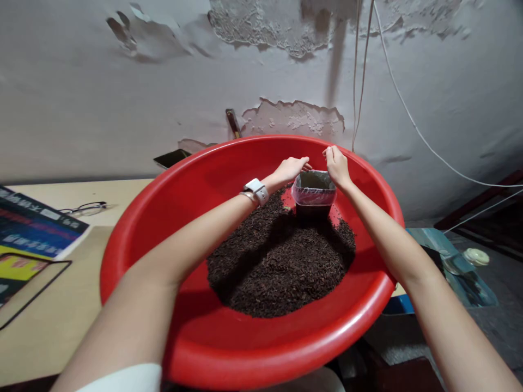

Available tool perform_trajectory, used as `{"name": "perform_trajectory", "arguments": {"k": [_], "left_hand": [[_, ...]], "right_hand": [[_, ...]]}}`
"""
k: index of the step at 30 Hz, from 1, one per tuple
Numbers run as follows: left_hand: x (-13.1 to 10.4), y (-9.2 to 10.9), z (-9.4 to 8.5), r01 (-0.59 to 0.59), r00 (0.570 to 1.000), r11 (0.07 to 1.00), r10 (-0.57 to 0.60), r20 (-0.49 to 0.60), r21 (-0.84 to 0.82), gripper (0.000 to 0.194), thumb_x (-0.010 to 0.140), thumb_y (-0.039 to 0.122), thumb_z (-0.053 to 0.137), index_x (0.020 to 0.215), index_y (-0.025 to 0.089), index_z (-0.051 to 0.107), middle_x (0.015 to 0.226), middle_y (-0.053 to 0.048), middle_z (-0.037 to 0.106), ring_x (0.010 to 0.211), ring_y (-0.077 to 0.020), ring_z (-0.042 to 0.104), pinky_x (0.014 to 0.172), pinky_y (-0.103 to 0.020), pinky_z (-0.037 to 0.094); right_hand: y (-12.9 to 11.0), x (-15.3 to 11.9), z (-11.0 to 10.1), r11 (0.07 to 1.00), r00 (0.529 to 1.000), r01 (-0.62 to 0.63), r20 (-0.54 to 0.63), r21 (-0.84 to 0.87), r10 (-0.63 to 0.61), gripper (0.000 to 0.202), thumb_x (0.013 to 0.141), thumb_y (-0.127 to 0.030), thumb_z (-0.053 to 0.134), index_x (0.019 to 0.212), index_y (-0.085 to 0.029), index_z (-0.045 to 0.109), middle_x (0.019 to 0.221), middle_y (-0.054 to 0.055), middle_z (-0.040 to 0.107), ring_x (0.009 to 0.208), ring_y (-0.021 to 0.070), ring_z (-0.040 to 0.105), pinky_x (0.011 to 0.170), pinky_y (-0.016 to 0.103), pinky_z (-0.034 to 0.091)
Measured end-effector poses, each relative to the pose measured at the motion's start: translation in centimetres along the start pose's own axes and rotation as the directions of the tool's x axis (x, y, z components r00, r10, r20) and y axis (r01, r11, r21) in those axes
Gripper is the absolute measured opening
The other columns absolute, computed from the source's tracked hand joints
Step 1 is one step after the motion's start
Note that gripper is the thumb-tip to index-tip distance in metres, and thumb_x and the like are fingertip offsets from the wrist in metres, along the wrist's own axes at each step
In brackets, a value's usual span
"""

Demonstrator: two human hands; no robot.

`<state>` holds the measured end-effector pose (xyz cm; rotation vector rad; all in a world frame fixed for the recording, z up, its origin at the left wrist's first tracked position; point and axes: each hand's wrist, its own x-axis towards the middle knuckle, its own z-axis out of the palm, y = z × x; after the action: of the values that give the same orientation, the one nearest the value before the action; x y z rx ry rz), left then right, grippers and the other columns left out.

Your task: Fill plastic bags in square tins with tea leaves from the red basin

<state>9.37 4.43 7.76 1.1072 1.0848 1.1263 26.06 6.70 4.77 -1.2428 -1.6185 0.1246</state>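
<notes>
At the far left, a glossy printed sheet in blue, black and yellow point(36, 234) lies on the pale wooden counter point(81, 316), near thin-framed glasses point(85, 208). Rightward stands the wide, round red plastic basin point(134, 234), holding a spread heap of dark brown, crumbly loose material point(278, 267). The left hand point(291, 167), with a white-banded watch point(256, 190) on its wrist, is beside the rim of a squarish dark container lined with clear plastic film point(314, 196), which stands upright at the heap's far side. The right hand point(335, 164), fingers curled, is at the container's right far corner. Whether either hand grips the film, I cannot tell.
</notes>
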Motion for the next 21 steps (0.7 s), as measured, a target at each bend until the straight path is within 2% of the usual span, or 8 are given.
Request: {"name": "perform_trajectory", "arguments": {"k": [3, 6, 9, 11, 14, 16, 18, 21], "left_hand": [[-2.0, -0.8, -3.3, -0.095, 0.995, 0.967, 0.089, 0.034, 0.237, 0.024, 0.077, 0.012, 0.059, 0.055, 0.021, 0.066, 0.060, -0.004, 0.065, 0.084, -0.0200, 0.065, 0.080, -0.019, 0.043], [-4.8, -2.5, -7.3, -0.086, 0.996, 0.876, 0.061, 0.066, 0.474, 0.025, 0.075, 0.017, 0.064, 0.051, 0.024, 0.062, 0.055, -0.002, 0.062, 0.085, -0.0209, 0.065, 0.086, -0.022, 0.043], [-7.1, -4.5, -10.3, -0.015, 0.999, 0.742, -0.017, 0.040, 0.671, 0.026, 0.072, 0.025, 0.069, 0.048, 0.026, 0.060, 0.048, -0.002, 0.057, 0.080, -0.0238, 0.066, 0.090, -0.028, 0.043], [-7.9, -5.6, -11.5, 0.022, 0.999, 0.661, -0.038, 0.004, 0.750, 0.025, 0.069, 0.027, 0.073, 0.047, 0.027, 0.060, 0.045, -0.001, 0.055, 0.074, -0.0248, 0.066, 0.091, -0.032, 0.043], [-8.2, -6.1, -12.3, 0.043, 0.997, 0.607, -0.079, 0.006, 0.793, 0.023, 0.062, 0.017, 0.075, 0.047, 0.028, 0.061, 0.043, 0.001, 0.054, 0.065, -0.0244, 0.064, 0.094, -0.037, 0.042], [-8.0, -5.9, -12.6, 0.054, 0.995, 0.601, -0.095, 0.004, 0.798, 0.025, 0.059, 0.010, 0.073, 0.046, 0.027, 0.060, 0.043, 0.002, 0.053, 0.066, -0.0243, 0.064, 0.096, -0.039, 0.041], [-7.9, -5.3, -12.8, 0.050, 0.998, 0.580, -0.063, -0.017, 0.813, 0.029, 0.057, 0.006, 0.073, 0.043, 0.026, 0.057, 0.042, 0.001, 0.052, 0.074, -0.0266, 0.065, 0.099, -0.041, 0.039], [-8.2, -3.9, -12.7, 0.031, 1.000, 0.432, -0.019, -0.025, 0.901, 0.028, 0.056, 0.004, 0.073, 0.043, 0.022, 0.056, 0.050, -0.004, 0.058, 0.095, -0.0342, 0.065, 0.102, -0.047, 0.037]], "right_hand": [[-1.0, -0.3, 0.3, 0.999, 0.999, 0.030, -0.015, 0.034, -0.030, 0.044, 0.099, -0.048, 0.025, 0.084, -0.020, 0.056, 0.088, 0.007, 0.064, 0.085, 0.0176, 0.058, 0.086, 0.035, 0.042], [-3.1, -0.8, 0.7, 0.993, 0.996, 0.086, 0.006, 0.082, -0.087, 0.043, 0.099, -0.046, 0.027, 0.082, -0.019, 0.057, 0.084, 0.005, 0.064, 0.081, 0.0167, 0.058, 0.083, 0.034, 0.043], [-5.9, -2.1, 1.4, 0.984, 0.967, 0.142, 0.197, 0.107, -0.161, 0.038, 0.098, -0.040, 0.032, 0.079, -0.018, 0.057, 0.077, 0.003, 0.064, 0.074, 0.0155, 0.058, 0.078, 0.032, 0.044], [-7.4, -3.6, 2.4, 0.975, 0.873, 0.196, 0.433, 0.106, -0.223, 0.033, 0.096, -0.036, 0.039, 0.076, -0.018, 0.058, 0.072, 0.002, 0.063, 0.068, 0.0147, 0.057, 0.074, 0.031, 0.045], [-7.9, -7.0, 4.4, 0.962, 0.602, 0.260, 0.765, 0.083, -0.229, 0.020, 0.090, -0.031, 0.051, 0.085, -0.017, 0.063, 0.079, 0.004, 0.068, 0.071, 0.0160, 0.061, 0.073, 0.031, 0.047], [-7.0, -9.5, 5.9, 0.960, 0.468, 0.280, 0.871, 0.013, -0.148, 0.022, 0.088, -0.030, 0.055, 0.102, -0.015, 0.064, 0.097, 0.010, 0.070, 0.086, 0.0208, 0.065, 0.079, 0.034, 0.049], [-5.5, -11.9, 7.1, 0.954, 0.423, 0.292, 0.904, -0.069, -0.064, 0.039, 0.089, -0.032, 0.055, 0.120, -0.011, 0.057, 0.119, 0.019, 0.063, 0.107, 0.0268, 0.062, 0.092, 0.039, 0.047], [-3.7, -14.2, 8.4, 0.955, 0.448, 0.249, 0.893, -0.160, 0.033, 0.054, 0.092, -0.038, 0.047, 0.137, -0.007, 0.043, 0.142, 0.025, 0.042, 0.133, 0.0317, 0.042, 0.107, 0.046, 0.035]]}}
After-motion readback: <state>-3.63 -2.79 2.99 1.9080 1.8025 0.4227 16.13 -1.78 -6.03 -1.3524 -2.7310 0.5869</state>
